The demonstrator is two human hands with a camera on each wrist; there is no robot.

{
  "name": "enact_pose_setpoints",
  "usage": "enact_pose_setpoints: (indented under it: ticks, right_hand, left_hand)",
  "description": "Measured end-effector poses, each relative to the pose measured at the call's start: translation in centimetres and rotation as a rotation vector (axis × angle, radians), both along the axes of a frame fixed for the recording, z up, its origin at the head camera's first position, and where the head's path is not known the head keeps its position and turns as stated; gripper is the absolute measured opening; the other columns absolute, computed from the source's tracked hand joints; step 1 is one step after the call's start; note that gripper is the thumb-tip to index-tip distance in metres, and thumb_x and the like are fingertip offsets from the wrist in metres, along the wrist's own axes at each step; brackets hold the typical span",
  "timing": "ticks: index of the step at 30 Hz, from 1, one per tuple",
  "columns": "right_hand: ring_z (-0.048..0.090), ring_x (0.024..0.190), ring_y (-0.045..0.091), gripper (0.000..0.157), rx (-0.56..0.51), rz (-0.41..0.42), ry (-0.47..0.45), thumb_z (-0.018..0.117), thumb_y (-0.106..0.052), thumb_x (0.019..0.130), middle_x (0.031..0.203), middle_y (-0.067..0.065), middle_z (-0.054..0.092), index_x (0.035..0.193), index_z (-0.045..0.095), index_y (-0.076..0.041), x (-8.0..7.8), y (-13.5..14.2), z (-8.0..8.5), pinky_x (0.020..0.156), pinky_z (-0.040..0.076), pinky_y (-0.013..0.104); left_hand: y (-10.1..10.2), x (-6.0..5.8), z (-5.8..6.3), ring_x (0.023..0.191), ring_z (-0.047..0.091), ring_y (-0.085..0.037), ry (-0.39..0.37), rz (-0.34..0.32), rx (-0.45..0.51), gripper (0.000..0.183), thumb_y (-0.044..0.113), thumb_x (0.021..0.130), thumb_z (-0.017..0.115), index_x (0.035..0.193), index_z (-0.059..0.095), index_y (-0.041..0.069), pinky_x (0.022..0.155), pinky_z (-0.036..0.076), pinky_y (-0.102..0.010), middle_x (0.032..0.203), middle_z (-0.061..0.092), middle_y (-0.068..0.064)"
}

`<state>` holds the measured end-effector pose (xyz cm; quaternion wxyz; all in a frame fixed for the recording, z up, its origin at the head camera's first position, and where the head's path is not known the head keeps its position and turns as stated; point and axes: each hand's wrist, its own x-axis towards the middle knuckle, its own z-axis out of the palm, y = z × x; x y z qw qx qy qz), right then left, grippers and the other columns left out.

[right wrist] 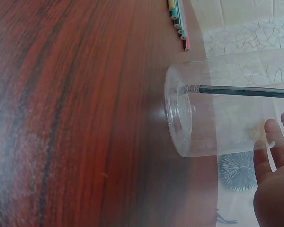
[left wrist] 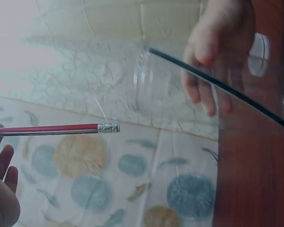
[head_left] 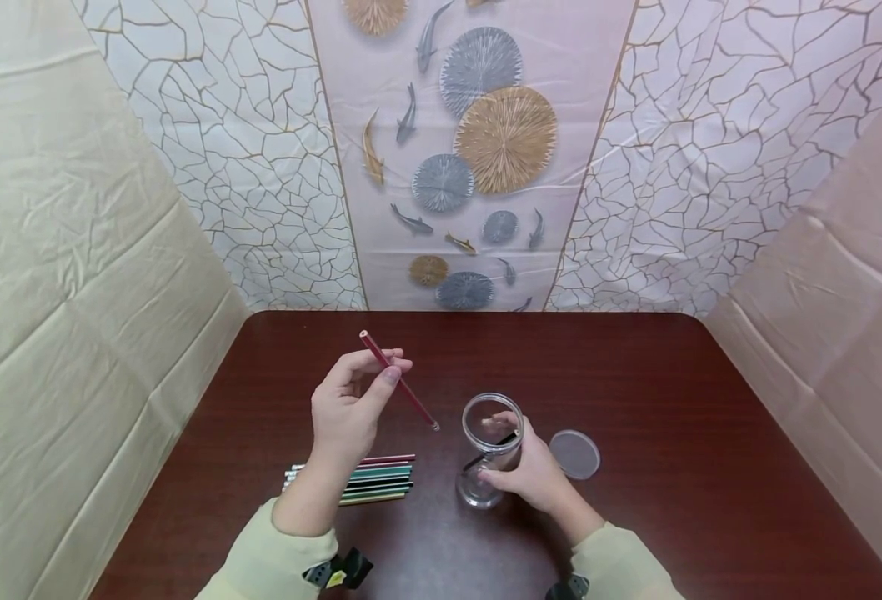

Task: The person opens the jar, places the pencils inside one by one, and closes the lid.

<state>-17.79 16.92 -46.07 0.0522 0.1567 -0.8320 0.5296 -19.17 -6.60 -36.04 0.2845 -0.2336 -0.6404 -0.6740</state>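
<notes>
Patterned cloth (head_left: 471,150) behind and beige drapes (head_left: 73,333) beside the table (head_left: 658,500) suggest a makeshift booth.

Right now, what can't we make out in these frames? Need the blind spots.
Head: middle of the loose pencils, hidden by the left forearm; any print on them, too small.
Right wrist: mouth of the jar and upper end of the dark pencil inside it, cut off by the right edge.
Left wrist: far end of the red pencil, cut off by the left edge.
</notes>
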Motion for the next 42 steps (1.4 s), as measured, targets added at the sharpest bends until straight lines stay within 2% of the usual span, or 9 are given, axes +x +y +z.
enact_pose_setpoints:
  ticks: [4, 8, 16, 18, 21, 25, 29, 35, 42]
  right_hand:
    - [0.055, 0.109, 0.034, 0.073, 0.003, -0.007, -0.014, 0.083, -0.005, 0.063, 0.118, 0.018, 0.059, 0.124, 0.043, 0.003, 0.1, 0.0, 0.1, 0.092, 0.040, 0.030]
    - [0.055, 0.109, 0.034, 0.072, 0.008, -0.012, -0.013, 0.083, -0.005, 0.063, 0.118, 0.017, 0.060, 0.123, 0.044, 0.003, 0.2, 0.0, 0.2, 0.092, 0.040, 0.031]
    - [0.056, 0.107, 0.031, 0.072, 0.006, -0.017, -0.017, 0.083, -0.005, 0.063, 0.117, 0.016, 0.060, 0.123, 0.044, 0.003, 0.3, 0.0, 0.2, 0.091, 0.041, 0.031]
    - [0.056, 0.107, 0.031, 0.072, 0.004, -0.017, -0.018, 0.083, -0.005, 0.064, 0.117, 0.016, 0.060, 0.123, 0.044, 0.002, 0.3, 0.0, 0.2, 0.092, 0.040, 0.032]
    - [0.057, 0.107, 0.030, 0.072, 0.004, -0.020, -0.013, 0.084, -0.005, 0.063, 0.116, 0.015, 0.061, 0.123, 0.044, 0.002, 0.2, 0.0, 0.1, 0.092, 0.041, 0.032]
    - [0.057, 0.105, 0.024, 0.071, 0.009, -0.034, -0.013, 0.084, -0.006, 0.062, 0.114, 0.011, 0.061, 0.122, 0.046, 0.001, 0.2, 0.0, 0.1, 0.091, 0.042, 0.033]
    - [0.056, 0.103, 0.019, 0.071, 0.014, -0.056, -0.036, 0.084, -0.006, 0.063, 0.113, 0.009, 0.061, 0.122, 0.046, 0.000, 0.3, -0.1, 0.0, 0.091, 0.042, 0.035]
    - [0.056, 0.105, 0.026, 0.073, 0.018, -0.061, -0.042, 0.084, -0.006, 0.063, 0.115, 0.013, 0.060, 0.124, 0.044, 0.001, 0.2, 0.0, -0.1, 0.090, 0.043, 0.040]
    - [0.057, 0.104, 0.019, 0.077, 0.013, -0.039, 0.020, 0.087, -0.018, 0.062, 0.115, 0.005, 0.060, 0.125, 0.044, -0.008, -1.2, 1.0, -3.4, 0.090, 0.044, 0.034]
  left_hand:
    - [0.6, 0.6, 0.6, 0.094, 0.064, -0.017, 0.078, -0.051, -0.004, 0.020, -0.012, 0.081, 0.064, 0.100, 0.060, -0.008, 0.076, 0.051, -0.022, 0.093, 0.070, 0.001]
    - [1.0, 1.1, 0.8, 0.093, 0.065, -0.015, 0.140, -0.081, -0.012, 0.022, -0.012, 0.080, 0.064, 0.101, 0.059, -0.009, 0.077, 0.051, -0.023, 0.095, 0.070, -0.003]
    - [2.1, 1.4, 1.3, 0.091, 0.066, -0.013, 0.274, -0.136, 0.065, 0.031, 0.014, 0.088, 0.065, 0.102, 0.057, -0.013, 0.076, 0.050, -0.022, 0.100, 0.069, 0.002]
    - [2.5, 1.4, 1.4, 0.093, 0.065, -0.014, 0.294, -0.146, 0.083, 0.031, 0.015, 0.088, 0.065, 0.102, 0.057, -0.012, 0.078, 0.050, -0.024, 0.100, 0.069, 0.002]
    - [3.2, 1.2, 1.2, 0.098, 0.064, -0.018, 0.310, -0.147, 0.073, 0.028, 0.014, 0.089, 0.064, 0.100, 0.057, -0.010, 0.091, 0.045, -0.031, 0.095, 0.070, -0.003]
    - [4.2, 1.1, 0.4, 0.103, 0.061, -0.022, 0.309, -0.123, -0.004, 0.021, 0.011, 0.088, 0.063, 0.098, 0.058, -0.006, 0.097, 0.041, -0.036, 0.090, 0.070, -0.013]
    - [4.9, 0.9, -0.7, 0.103, 0.060, -0.025, 0.291, -0.090, -0.081, 0.016, 0.000, 0.084, 0.066, 0.099, 0.061, -0.003, 0.089, 0.047, -0.031, 0.090, 0.068, -0.015]
    - [5.8, 0.2, -2.5, 0.102, 0.059, -0.028, 0.265, -0.109, -0.140, 0.023, -0.010, 0.079, 0.067, 0.099, 0.061, -0.002, 0.088, 0.048, -0.031, 0.093, 0.068, -0.015]
    - [6.3, -0.4, -4.5, 0.095, 0.065, -0.025, 0.226, -0.139, -0.160, 0.032, -0.014, 0.078, 0.066, 0.106, 0.058, -0.002, 0.082, 0.051, -0.029, 0.095, 0.069, -0.017]
